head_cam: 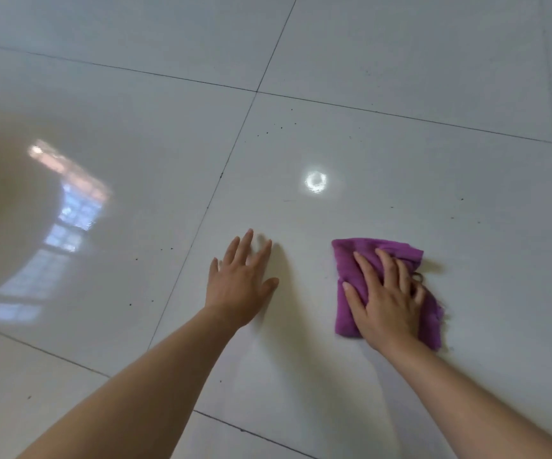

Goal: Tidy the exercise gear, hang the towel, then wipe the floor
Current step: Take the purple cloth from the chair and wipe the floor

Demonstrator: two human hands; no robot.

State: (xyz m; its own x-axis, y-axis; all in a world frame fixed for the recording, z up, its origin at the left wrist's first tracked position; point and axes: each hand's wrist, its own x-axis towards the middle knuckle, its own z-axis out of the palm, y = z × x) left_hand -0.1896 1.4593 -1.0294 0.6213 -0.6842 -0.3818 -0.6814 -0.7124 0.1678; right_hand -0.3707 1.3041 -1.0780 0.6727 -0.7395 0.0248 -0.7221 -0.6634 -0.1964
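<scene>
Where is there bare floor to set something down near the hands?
Free: floor beyond the left hand and purple cloth, up to the round glare; also tiles left of that hand. Tight: the strip between cloth and left hand.

Purple cloth [342, 260], folded into a rough rectangle, kinda crumpled, frayed along the right edge. Lying flat on the floor [400, 127], lower right of view, well inside one tile. Glossy white tiles, thin dark grout lines, tiny dark specks scattered all over. Mirroring a window at left and a round light just beyond the cloth.
</scene>
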